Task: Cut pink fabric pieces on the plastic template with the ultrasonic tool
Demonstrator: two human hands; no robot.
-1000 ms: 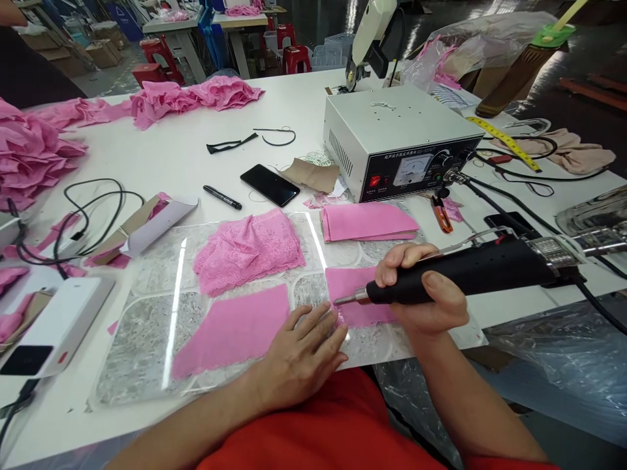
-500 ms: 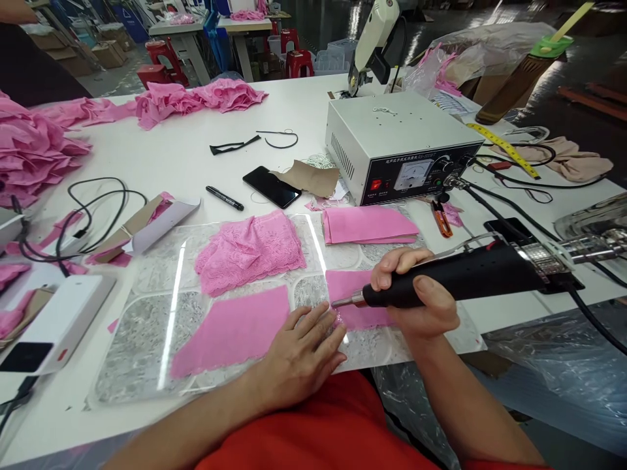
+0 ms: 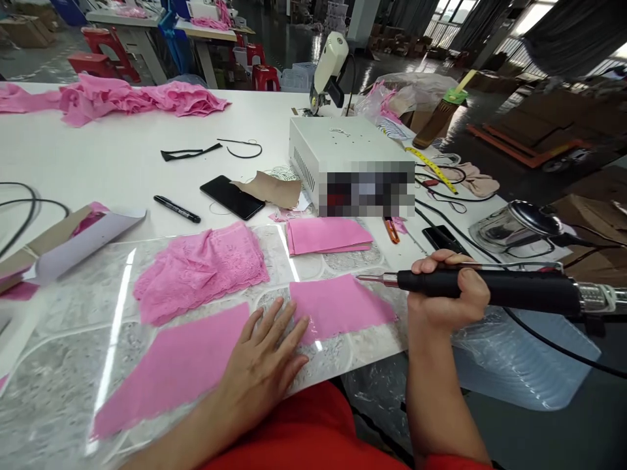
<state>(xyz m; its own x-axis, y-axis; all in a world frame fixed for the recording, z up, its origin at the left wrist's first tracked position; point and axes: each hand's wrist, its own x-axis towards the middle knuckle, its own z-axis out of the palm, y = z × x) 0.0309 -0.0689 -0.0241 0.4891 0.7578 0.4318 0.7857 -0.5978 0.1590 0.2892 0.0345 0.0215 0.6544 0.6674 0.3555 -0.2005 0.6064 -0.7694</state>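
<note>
Tool, hand-held point(image 3: 494, 290): black cylindrical body, slim metal tip point(image 3: 379, 279), silver collar at the rear. It lay nearly level in the right hand point(image 3: 448, 297), whose fingers were wrapped firmly around the barrel, thumb along the near side. The tip pointed left, at the upper right edge of the right pink piece point(image 3: 337, 303); whether it touched the cloth could not be told.

Left hand point(image 3: 262, 346): palm down, fingers spread, pinching nothing; fingertips at the left edge of the right pink piece, one apparently over it.

Right pink piece: single, flat, on the glossy patterned mat point(image 3: 53, 365), near its front edge. Accompanying items: left pink piece point(image 3: 181, 365), left of the left hand; crumpled lace cloth point(image 3: 206, 271), behind that; folded pink stack point(image 3: 330, 236), behind the right piece; grey control box point(image 3: 362, 140), farther back.

Hazards, as judged: the cloth looked steadied at its left side only, so a drag of the tip at the far edge could have skewed or puckered it on the slick mat. A swing leftward would have brought the tip towards the bare fingertips. The black cable point(image 3: 539, 346), running below the tool, could have snagged and jerked the line off.
</note>
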